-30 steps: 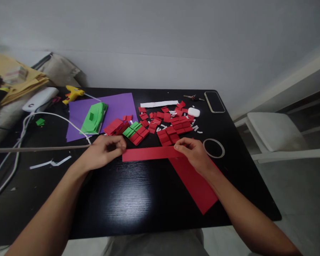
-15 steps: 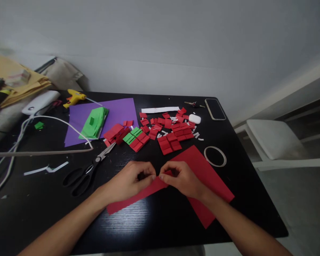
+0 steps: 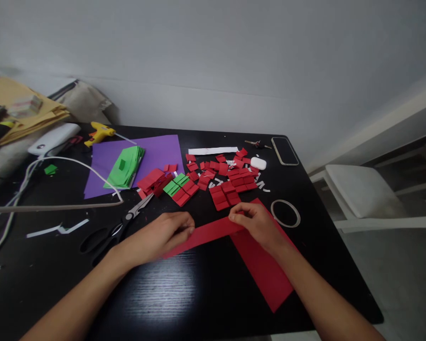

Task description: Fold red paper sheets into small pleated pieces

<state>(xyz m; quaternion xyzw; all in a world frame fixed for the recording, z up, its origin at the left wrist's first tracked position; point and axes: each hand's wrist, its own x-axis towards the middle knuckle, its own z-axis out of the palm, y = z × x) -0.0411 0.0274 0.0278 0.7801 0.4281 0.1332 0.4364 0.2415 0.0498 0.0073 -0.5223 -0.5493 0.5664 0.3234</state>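
A long red paper strip (image 3: 210, 232) stretches between my two hands above the black table. My left hand (image 3: 168, 233) pinches it toward its left part, and some of the strip runs on below that hand. At the strip's right end, my right hand (image 3: 257, 225) grips it between thumb and fingers. Beneath the right hand and forearm lies a larger red paper sheet (image 3: 261, 265), partly covered. Just beyond the hands sit a folded red paper square (image 3: 224, 196) and a green-and-red folded square (image 3: 181, 189).
Black-handled scissors (image 3: 128, 219) lie left of my left hand. A purple sheet (image 3: 163, 147) bears green paper pieces (image 3: 126, 166), with a yellow glue gun (image 3: 100, 132) behind. Rightward are a tape ring (image 3: 286, 213), white case (image 3: 258, 163) and phone (image 3: 285, 150). A white cable (image 3: 74, 207) crosses the left.
My hands have moved apart along the red strip, the right one going right and slightly away, the left one going left. More of the strip now shows between them.
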